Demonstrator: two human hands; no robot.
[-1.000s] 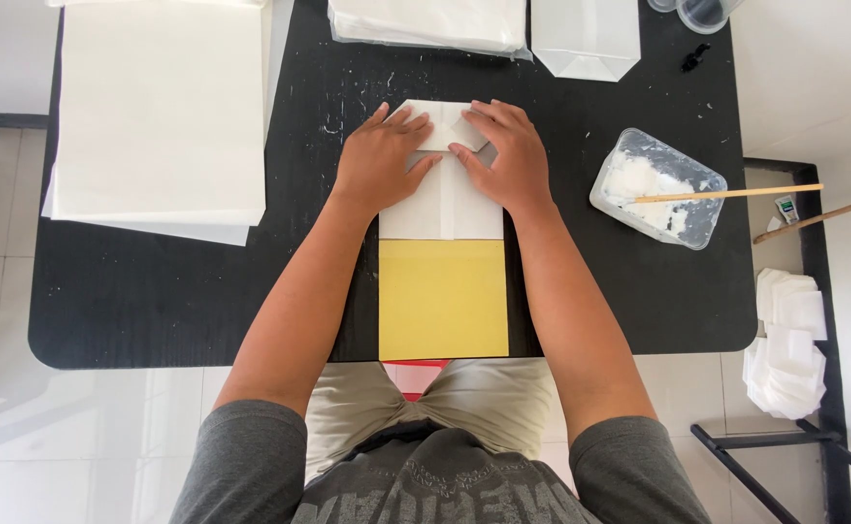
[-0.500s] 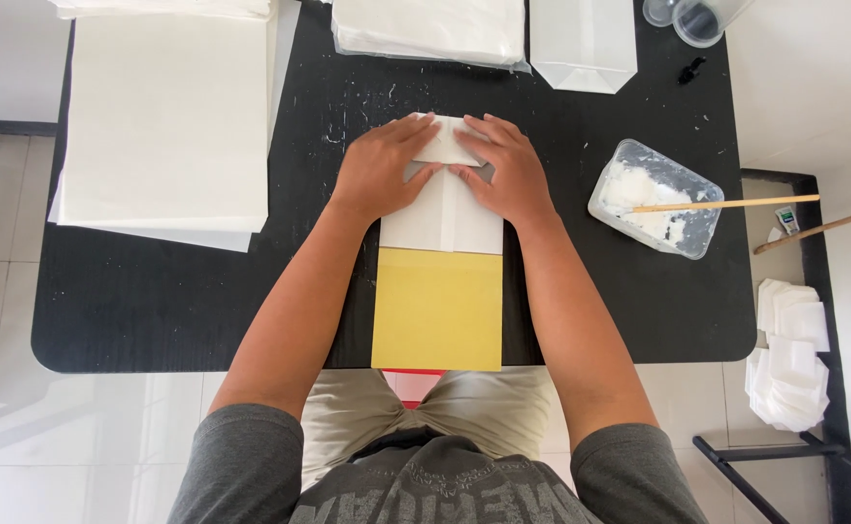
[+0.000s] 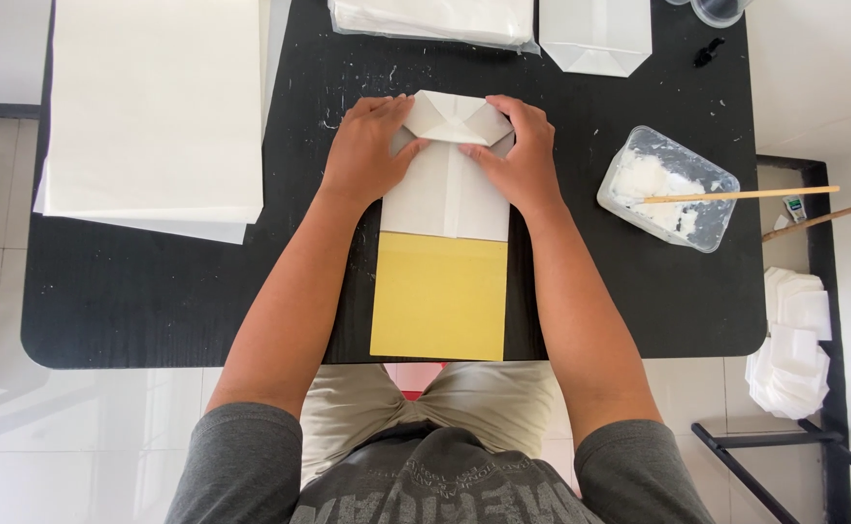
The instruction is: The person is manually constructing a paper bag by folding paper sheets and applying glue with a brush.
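A white paper bag [image 3: 445, 199] lies flat on the black table [image 3: 154, 301], its far end folded open into a diamond-shaped bottom [image 3: 455, 118]. My left hand [image 3: 372, 155] presses flat on the left side of that fold. My right hand [image 3: 523, 155] presses on the right side, fingers over the fold's edge. A yellow card [image 3: 440, 296] sticks out of the bag's near end toward me.
A stack of large white sheets [image 3: 154, 107] covers the table's left. More folded white paper [image 3: 435, 19] and a finished white bag [image 3: 595, 39] lie at the far edge. A clear tub of white paste [image 3: 668, 189] with a wooden stick [image 3: 746, 195] sits right. White pieces [image 3: 789, 344] are piled off the table.
The view has shifted slightly. Both hands stay on the bag's far end, and the folded bottom flaps are now spread wider and flatter.
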